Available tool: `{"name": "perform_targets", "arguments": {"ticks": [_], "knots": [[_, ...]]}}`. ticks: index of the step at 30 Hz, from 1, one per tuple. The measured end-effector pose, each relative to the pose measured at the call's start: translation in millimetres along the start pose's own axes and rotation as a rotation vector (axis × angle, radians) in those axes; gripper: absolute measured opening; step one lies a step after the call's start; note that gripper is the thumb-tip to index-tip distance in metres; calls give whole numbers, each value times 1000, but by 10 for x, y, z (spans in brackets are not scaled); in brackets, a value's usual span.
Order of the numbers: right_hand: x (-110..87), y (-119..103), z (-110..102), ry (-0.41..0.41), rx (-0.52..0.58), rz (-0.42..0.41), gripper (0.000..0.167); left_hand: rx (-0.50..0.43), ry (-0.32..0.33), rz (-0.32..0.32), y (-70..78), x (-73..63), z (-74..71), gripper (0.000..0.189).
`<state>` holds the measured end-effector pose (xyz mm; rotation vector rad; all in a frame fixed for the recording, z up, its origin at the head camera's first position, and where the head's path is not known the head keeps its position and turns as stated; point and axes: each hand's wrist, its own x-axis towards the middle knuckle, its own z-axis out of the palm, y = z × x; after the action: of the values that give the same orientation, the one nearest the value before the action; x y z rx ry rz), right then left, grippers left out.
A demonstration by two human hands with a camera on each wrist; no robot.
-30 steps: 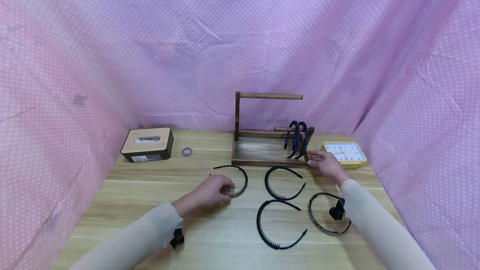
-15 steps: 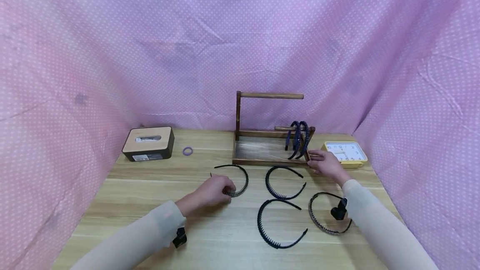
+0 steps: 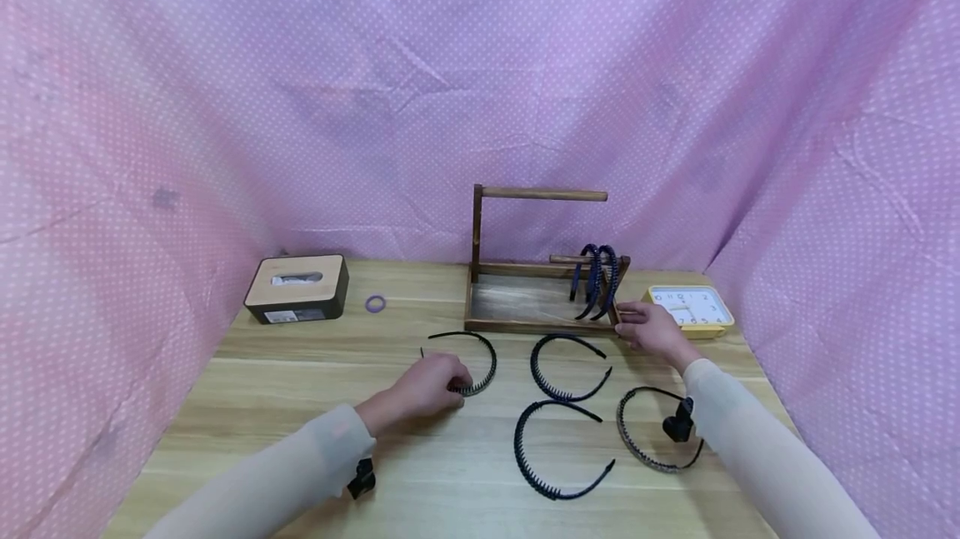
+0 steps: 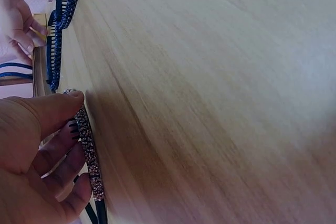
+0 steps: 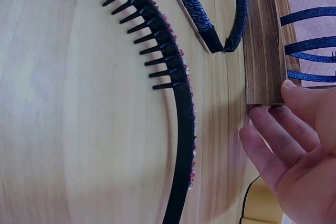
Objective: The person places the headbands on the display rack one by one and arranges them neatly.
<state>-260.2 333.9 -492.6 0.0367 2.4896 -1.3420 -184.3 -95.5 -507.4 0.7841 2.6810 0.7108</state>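
Observation:
My left hand (image 3: 423, 385) pinches a toothed headband (image 3: 492, 360) that lies on the table left of the others. In the left wrist view its outer face is glittery (image 4: 90, 153), with the thumb on one side and fingers curled behind. My right hand (image 3: 651, 329) holds the front right corner of a brown wooden rack (image 3: 543, 326). Seen from the right wrist, the thumb lies on the rack's edge (image 5: 265, 40) and the fingers touch its end. Two dark blue headbands (image 3: 596, 281) hang on the rack's lower bar (image 3: 562, 258); the upper bar (image 3: 543, 194) is bare.
Two dark headbands (image 3: 534, 368) (image 3: 519, 449) lie in front of the rack. A glittery one (image 3: 637, 453) rests partly under the right forearm. A yellow clock (image 3: 693, 306) stands right of the rack. Left are a tissue box (image 3: 296, 281) and a purple ring (image 3: 375, 303). Pink cloth hangs behind.

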Motion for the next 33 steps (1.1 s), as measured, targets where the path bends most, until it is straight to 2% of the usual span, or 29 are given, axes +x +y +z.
{"name": "perform_targets", "arguments": {"ticks": [14, 19, 23, 28, 33], "knots": [[-10, 13, 15, 5, -20, -15, 56, 101, 52, 71, -12, -46, 70, 17], [-8, 14, 8, 6, -32, -23, 55, 84, 59, 75, -2, -77, 50, 17], [-10, 8, -2, 5, -29, -18, 55, 59, 84, 72, 38, -128, -25, 17], [-15, 5, -5, 4, -33, -11, 55, -31, 118, 68, 115, -182, -157, 16], [5, 1, 6, 5, -31, 2, 55, -231, 139, 50, 216, -169, -289, 17]]}}
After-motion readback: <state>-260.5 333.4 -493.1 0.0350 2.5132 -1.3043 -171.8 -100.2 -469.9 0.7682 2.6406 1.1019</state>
